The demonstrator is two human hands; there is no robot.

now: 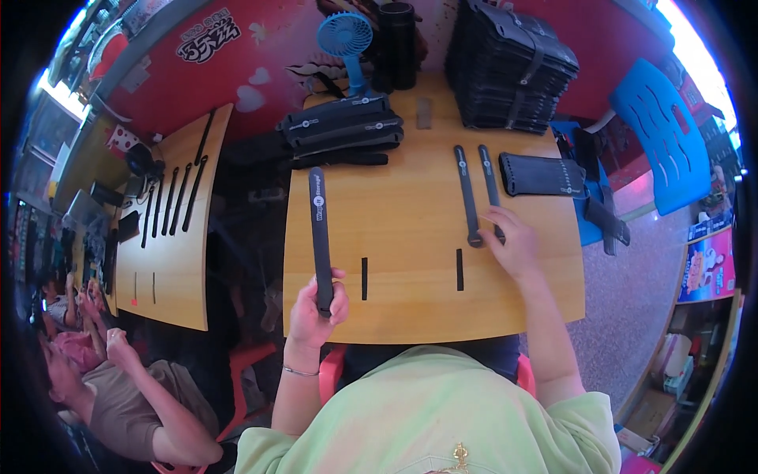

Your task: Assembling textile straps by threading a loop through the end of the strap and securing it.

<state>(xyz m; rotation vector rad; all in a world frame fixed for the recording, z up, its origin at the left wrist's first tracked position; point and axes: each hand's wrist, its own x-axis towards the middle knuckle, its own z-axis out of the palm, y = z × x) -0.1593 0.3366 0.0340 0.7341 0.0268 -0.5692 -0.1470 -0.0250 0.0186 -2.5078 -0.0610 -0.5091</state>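
Black strap (318, 229) in the left hand (306, 314), its far end pointing away across the wooden table (410, 320).

The left hand was closed around the strap's near end, at the table's front left; past it, two short black strips (364, 279) (459, 269) lay apart on the wood. The right hand (515, 245) was at the near ends of two flat straps (469, 197) (489, 175), lying side by side, its fingers narrowly bent; whether they gripped one, I could not tell. Just right of these lay a black pouch (543, 174). Farther back, a dark bundle (341, 130) sat at left and a tall black stack (513, 71) at right; a blue fan (345, 35) and a black bottle (396, 47) stood behind the bundle.
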